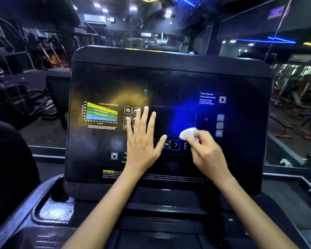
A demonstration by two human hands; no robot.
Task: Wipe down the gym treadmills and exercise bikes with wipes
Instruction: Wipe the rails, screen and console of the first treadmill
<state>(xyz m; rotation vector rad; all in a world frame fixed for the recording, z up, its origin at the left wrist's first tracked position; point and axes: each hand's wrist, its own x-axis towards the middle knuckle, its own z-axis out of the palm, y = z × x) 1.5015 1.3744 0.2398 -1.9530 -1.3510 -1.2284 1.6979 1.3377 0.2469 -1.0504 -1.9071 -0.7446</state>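
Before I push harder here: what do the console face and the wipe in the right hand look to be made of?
Console face: looks like glossy black plastic or an acrylic overlay. It mirrors yellow and blue lights, and the labels look printed flat on it.
Wipe: a white wad, soft and crumpled, pinched in the right hand; probably a thin nonwoven or tissue, but I cannot tell which.

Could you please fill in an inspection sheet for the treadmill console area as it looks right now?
Surface: glossy black console panel, reflecting yellow and blue light.
Job's things: crumpled white wipe against the panel, right of the OK button.
Clutter: nothing seen.
Hands: left hand flat on the panel, fingers spread; right hand grips the wipe.
Cables: nothing seen.
Surroundings: dim gym, side tray at lower left, air conditioner on the far wall.
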